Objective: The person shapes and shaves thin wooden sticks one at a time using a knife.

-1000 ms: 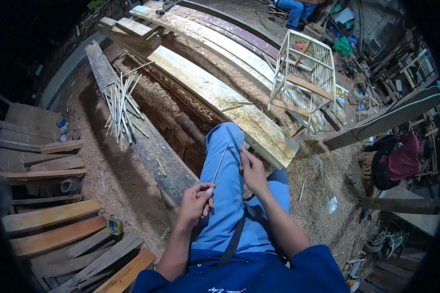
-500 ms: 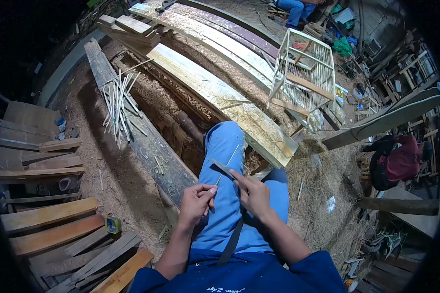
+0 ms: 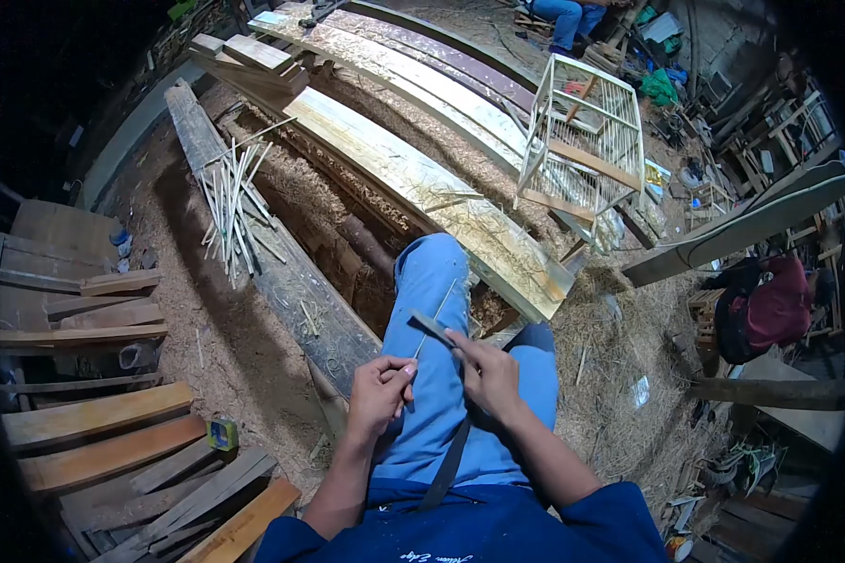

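Note:
Between the fingers of my left hand [image 3: 381, 392] is the near end of a thin wooden stick [image 3: 444, 302], which slants up and away over my thigh. My right hand [image 3: 487, 375] is closed around a knife [image 3: 431, 327], whose flat, dark blade lies across the stick, apparently touching it. The handle is mostly hidden in my fist. On a dark weathered plank [image 3: 296, 281] to my left lies a loose bundle of similar thin sticks [image 3: 232, 211].
A pale thick board [image 3: 413, 178] runs ahead of my knees, carrying shavings. Beyond it stands a slatted wooden cage [image 3: 587, 141]. Cut boards [image 3: 103, 413] and a yellow tape measure [image 3: 222, 433] lie at left. A seated person's legs [image 3: 568, 21] show at the back.
The whole view has shifted very slightly. Both hands keep nearly the same pose, and the knife blade sits about the same place on the stick.

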`<move>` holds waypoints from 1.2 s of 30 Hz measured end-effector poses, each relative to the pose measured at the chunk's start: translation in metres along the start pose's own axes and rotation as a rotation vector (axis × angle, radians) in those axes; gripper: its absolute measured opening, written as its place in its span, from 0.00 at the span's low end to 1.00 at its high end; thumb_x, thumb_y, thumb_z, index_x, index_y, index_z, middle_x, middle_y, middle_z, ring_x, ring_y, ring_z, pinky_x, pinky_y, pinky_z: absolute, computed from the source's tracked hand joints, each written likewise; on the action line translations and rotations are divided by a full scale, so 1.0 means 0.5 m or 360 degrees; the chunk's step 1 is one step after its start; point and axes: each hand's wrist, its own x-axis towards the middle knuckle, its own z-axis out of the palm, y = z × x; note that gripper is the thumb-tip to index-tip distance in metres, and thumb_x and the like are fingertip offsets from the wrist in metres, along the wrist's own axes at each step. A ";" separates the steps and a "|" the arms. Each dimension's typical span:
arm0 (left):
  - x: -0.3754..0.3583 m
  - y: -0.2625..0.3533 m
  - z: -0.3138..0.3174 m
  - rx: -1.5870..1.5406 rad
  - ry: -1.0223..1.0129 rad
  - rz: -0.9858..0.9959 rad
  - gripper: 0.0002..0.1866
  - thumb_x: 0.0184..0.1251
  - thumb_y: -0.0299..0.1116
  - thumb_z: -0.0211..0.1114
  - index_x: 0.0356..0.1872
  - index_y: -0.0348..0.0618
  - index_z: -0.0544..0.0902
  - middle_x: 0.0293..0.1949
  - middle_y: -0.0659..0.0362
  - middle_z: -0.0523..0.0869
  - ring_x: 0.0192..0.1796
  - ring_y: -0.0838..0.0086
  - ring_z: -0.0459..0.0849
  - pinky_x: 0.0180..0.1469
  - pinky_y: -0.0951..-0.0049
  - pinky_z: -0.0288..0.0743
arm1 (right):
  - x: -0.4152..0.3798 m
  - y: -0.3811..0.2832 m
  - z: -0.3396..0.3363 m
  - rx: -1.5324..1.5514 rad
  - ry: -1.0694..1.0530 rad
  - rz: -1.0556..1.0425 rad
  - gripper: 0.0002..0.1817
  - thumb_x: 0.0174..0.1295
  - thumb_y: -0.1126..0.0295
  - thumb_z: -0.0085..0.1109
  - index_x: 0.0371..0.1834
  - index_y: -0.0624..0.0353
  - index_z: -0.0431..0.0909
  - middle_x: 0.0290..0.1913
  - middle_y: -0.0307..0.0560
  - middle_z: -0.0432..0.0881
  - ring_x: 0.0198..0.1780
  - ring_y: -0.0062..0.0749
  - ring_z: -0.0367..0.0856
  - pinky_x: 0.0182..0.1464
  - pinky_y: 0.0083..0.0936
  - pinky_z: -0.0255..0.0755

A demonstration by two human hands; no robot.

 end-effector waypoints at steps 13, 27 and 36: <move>-0.009 0.000 0.002 -0.0025 0.0024 -0.0012 0.09 0.75 0.28 0.67 0.47 0.31 0.85 0.21 0.60 0.83 0.13 0.87 0.69 0.13 0.84 0.59 | -0.015 -0.029 -0.011 -0.0223 -0.0181 -0.0138 0.22 0.66 0.65 0.64 0.63 0.37 0.84 0.29 0.46 0.84 0.30 0.47 0.84 0.30 0.43 0.76; -0.013 -0.004 -0.001 -0.0075 0.0065 0.0003 0.10 0.76 0.30 0.66 0.47 0.31 0.85 0.22 0.61 0.83 0.13 0.87 0.69 0.14 0.85 0.60 | -0.031 -0.034 0.005 0.0269 -0.0207 -0.0066 0.23 0.66 0.75 0.64 0.66 0.48 0.83 0.28 0.54 0.81 0.30 0.48 0.83 0.36 0.37 0.77; -0.013 -0.003 -0.003 -0.0072 0.0031 -0.0025 0.10 0.76 0.30 0.67 0.46 0.32 0.84 0.22 0.62 0.83 0.13 0.87 0.69 0.14 0.85 0.59 | 0.002 -0.004 -0.005 0.0115 -0.0100 0.0004 0.23 0.68 0.66 0.64 0.66 0.36 0.83 0.28 0.48 0.80 0.29 0.48 0.83 0.31 0.42 0.76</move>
